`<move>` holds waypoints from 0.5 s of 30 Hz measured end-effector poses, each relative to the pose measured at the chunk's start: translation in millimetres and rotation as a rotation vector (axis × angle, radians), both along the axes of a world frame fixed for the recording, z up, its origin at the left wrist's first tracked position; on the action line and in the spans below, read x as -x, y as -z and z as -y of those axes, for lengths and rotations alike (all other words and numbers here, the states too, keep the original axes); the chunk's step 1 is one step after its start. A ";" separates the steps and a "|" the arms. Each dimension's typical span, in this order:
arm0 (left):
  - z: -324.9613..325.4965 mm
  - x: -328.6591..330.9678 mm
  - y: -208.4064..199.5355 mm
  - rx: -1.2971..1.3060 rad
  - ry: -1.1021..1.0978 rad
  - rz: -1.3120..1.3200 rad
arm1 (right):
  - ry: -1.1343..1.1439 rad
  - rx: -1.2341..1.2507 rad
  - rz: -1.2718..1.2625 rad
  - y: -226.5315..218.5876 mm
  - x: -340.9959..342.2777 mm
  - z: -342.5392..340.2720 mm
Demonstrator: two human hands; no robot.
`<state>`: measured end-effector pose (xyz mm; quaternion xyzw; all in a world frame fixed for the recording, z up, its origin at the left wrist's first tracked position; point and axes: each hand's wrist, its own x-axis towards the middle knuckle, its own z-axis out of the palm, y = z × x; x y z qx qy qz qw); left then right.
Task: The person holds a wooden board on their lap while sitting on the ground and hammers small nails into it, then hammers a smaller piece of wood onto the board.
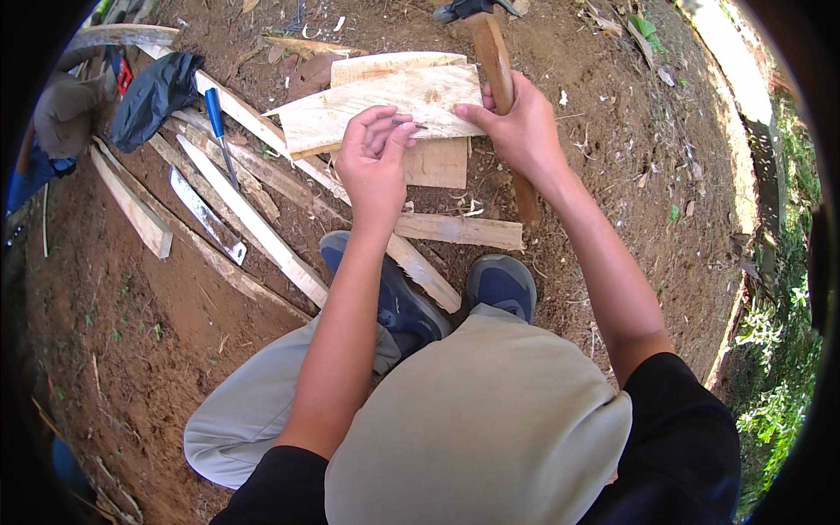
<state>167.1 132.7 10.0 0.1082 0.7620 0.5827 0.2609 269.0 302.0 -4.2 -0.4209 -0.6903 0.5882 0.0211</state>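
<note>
One hammer, head away, handle toward right shoe, right fingers gripping; left fingers pinch rightward nail.

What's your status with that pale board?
Left grip: pinching dark nail-like piece over board. Right grip: around hammer handle, at board's end. Possibly in the way: wood strip by right shoe.

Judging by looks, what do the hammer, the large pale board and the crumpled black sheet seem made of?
Hammer: smooth brown handle, likely wood by its colour; dark, faintly shiny head, probably metal.
Large pale board: bare-looking wood, streaked with grain.
Crumpled black sheet: perhaps thin plastic, from its sheen and creases, or coated cloth.
</note>
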 end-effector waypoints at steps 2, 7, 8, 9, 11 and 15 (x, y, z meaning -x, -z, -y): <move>-1.0 0.3 -1.3 0.004 0.016 0.010 | -0.008 -0.004 0.020 -5.4 1.0 -0.6; -8.4 -3.6 -5.5 0.001 0.056 0.029 | 0.002 -0.017 -0.005 -4.7 0.3 0.6; -9.2 -4.1 -5.8 -0.002 0.057 0.025 | 0.004 -0.017 -0.007 -2.6 -0.2 0.7; -10.3 -4.4 -6.9 -0.004 0.059 0.021 | 0.005 -0.017 -0.010 -1.5 -0.5 0.7; -12.3 -5.0 -8.8 -0.005 0.066 0.016 | -0.004 -0.003 0.007 -2.5 -0.1 -0.1; -11.6 -5.2 -5.1 0.015 0.106 -0.010 | 0.015 -0.020 -0.001 -1.4 0.0 1.0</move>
